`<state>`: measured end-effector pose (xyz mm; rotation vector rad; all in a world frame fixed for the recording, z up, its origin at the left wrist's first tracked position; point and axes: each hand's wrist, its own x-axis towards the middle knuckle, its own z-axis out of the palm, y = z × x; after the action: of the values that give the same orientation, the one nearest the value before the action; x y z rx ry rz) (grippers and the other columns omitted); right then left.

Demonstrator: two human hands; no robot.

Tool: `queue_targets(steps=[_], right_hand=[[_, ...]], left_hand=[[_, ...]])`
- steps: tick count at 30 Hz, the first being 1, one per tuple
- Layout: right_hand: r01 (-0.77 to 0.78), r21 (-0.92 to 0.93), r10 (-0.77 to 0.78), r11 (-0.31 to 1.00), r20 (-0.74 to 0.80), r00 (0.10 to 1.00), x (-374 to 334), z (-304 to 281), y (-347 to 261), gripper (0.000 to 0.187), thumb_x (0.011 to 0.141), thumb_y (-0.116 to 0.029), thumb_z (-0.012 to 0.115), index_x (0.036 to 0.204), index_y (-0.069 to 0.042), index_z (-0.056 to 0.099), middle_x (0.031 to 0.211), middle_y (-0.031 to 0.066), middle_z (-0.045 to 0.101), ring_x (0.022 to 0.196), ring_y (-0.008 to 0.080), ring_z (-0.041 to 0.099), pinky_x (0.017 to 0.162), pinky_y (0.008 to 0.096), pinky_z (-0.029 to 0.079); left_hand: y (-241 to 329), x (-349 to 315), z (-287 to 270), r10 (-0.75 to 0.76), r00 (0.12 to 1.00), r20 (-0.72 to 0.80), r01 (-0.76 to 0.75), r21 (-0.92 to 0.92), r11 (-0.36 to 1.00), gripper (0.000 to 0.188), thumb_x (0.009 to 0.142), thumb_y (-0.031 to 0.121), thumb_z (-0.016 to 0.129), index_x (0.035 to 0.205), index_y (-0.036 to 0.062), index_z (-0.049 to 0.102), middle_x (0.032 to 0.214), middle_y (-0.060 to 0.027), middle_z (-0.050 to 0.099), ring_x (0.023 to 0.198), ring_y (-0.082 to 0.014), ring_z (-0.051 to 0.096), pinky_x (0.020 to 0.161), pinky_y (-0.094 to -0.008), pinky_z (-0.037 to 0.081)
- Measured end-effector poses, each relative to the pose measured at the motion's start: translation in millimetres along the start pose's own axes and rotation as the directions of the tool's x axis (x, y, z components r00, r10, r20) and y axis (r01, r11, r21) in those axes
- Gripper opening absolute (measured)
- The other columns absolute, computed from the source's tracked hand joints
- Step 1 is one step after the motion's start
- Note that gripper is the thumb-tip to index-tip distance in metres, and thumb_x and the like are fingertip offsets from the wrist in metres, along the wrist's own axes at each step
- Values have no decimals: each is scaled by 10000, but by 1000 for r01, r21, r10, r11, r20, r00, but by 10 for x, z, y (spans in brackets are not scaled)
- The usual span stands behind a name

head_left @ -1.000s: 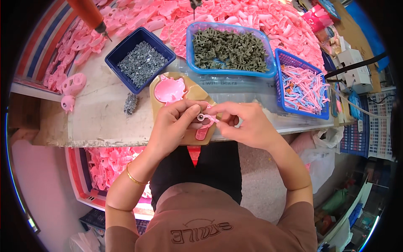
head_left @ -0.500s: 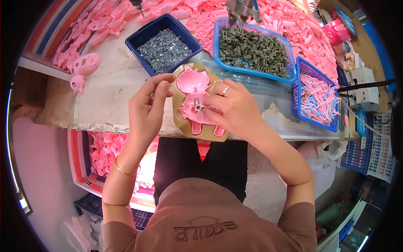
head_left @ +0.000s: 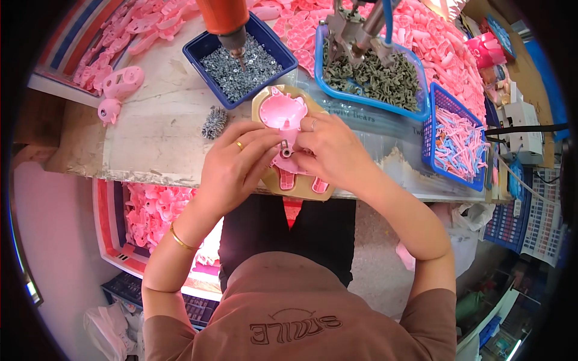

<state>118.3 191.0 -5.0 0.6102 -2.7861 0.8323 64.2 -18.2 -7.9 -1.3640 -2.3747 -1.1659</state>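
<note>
A pink bear-shaped plastic toy shell (head_left: 282, 109) lies hollow side up in a tan holding block (head_left: 310, 191) at the table's near edge. A small grey part with a round ring (head_left: 286, 151) sits in the shell's body. My left hand (head_left: 238, 163) is closed at the shell's left side, fingertips together near the grey part; anything in them is hidden. From the right, my right hand (head_left: 332, 149) reaches over the block. Its bent fingers press together beside the grey part, and what they hold cannot be made out. A clump of screws (head_left: 214, 122) stands on the table beyond my left hand.
An orange power screwdriver (head_left: 224, 17) hangs over a dark blue bin (head_left: 288, 65) of screws. Metal tooling (head_left: 355, 36) hangs over a blue tub (head_left: 361, 103) of grey parts. A blue basket (head_left: 428, 135) holds pink and blue sticks. Pink shells (head_left: 445, 66) are heaped behind.
My left hand has moved right and closed in beside the grey part. The orange screwdriver and metal tooling hang lower in view. The clump of screws now shows on the table.
</note>
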Motion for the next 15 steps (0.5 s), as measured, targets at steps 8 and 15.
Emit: queue_targets(steps=[8, 15], right_hand=[[-6, -52, 12, 999, 131, 991, 69, 15, -25, 120, 693, -116, 710, 717, -19, 643, 821, 110, 591, 912, 300, 585, 796, 427, 472], [-96, -111, 102, 989, 49, 994, -158, -185, -54, 158, 752, -163, 712, 816, -35, 645, 840, 100, 598, 920, 292, 588, 796, 413, 484]], left_hand=[[-32, -65, 16, 175, 964, 201, -209, 164, 964, 269, 798, 159, 734, 1046, 72, 672, 1169, -77, 637, 1136, -299, 574, 966, -423, 490], [-17, -117, 60, 161, 948, 274, -219, 195, 956, 326, 805, 226, 725, 1097, 109, 639, 1219, -79, 573, 1223, -298, 514, 1073, -456, 408]])
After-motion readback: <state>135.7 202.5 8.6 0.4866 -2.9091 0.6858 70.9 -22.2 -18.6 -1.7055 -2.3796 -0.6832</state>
